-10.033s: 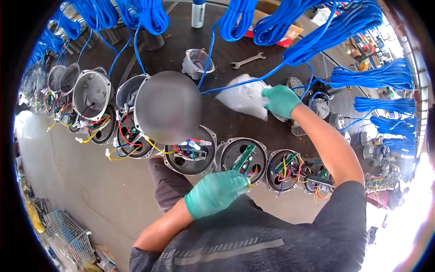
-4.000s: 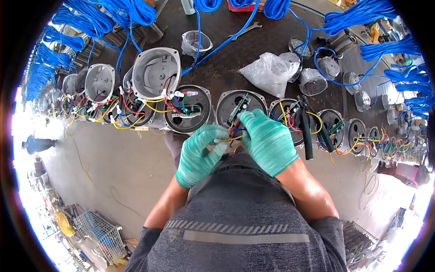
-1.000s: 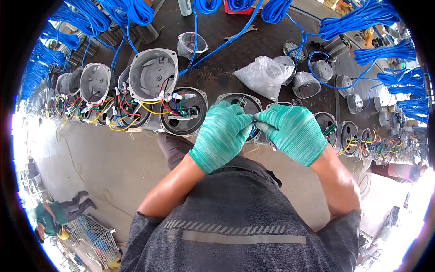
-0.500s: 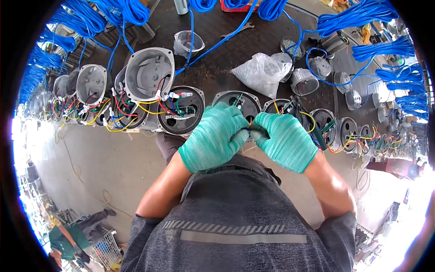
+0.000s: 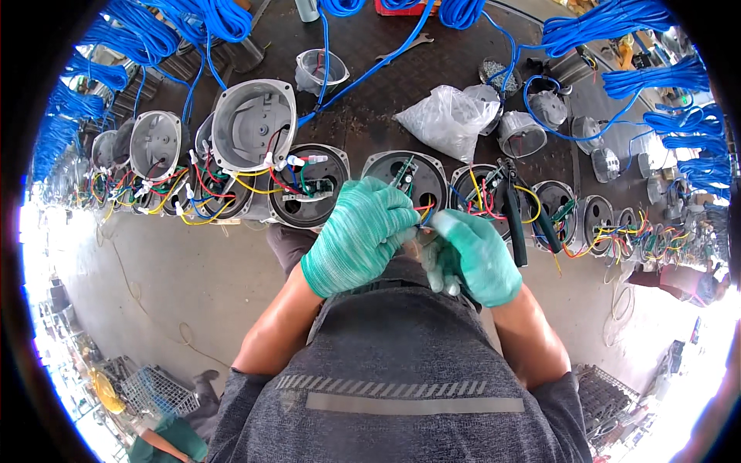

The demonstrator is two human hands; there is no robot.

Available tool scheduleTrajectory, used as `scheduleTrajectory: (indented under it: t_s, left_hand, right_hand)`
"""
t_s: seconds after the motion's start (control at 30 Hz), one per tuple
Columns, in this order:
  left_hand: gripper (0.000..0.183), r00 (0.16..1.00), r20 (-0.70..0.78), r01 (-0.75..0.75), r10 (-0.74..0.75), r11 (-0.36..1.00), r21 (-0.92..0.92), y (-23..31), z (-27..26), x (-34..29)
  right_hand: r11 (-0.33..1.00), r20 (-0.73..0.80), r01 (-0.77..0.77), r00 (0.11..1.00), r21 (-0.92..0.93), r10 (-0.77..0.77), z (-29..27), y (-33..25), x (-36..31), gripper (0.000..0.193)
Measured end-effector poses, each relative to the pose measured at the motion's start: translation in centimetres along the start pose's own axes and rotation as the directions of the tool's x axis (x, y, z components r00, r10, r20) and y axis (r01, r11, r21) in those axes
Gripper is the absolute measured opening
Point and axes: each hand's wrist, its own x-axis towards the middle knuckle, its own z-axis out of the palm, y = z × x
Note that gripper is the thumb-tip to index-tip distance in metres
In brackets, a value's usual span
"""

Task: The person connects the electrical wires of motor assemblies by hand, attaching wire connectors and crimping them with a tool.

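On the near edge of the table [image 5: 363, 116] sits a housing [image 5: 432, 174]. Beside it, the left hand [image 5: 359, 235] pinches; the right hand [image 5: 480, 258] is blurred, fingers bent, grip unclear. A hard tug could loosen, from the board [image 5: 404, 173], the pinched wires [image 5: 424, 207].

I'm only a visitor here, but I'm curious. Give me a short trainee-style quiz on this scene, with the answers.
1. True or false: the left hand has its fingertips at some thin coloured wires.

2. Which of these is nearest the right hand?
A) the wrench
B) the black-handled tool
C) the plastic bag

3. Fill in the colour: the bundled cables at the top of the picture are ____.

Key: 1. True. 2. B. 3. Blue.
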Motion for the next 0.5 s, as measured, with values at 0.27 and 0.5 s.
scheduleTrajectory:
  t_s: [0.27,0.5]
  left_hand:
    - [0.02,0.999,-0.044,0.006,-0.012,0.99,-0.139,-0.1,0.1,0.1]
    - [0.018,0.999,0.053,0.0,0.0,1.0,0.011,0.1,-0.5,0.2]
  right_hand:
    - [-0.098,0.319,0.377,0.584,-0.921,-0.746,0.0,0.9,-0.4,0.027]
    - [0.631,-0.03,0.285,0.898,-0.721,-0.44,1.2,0.3,0.3,0.024]
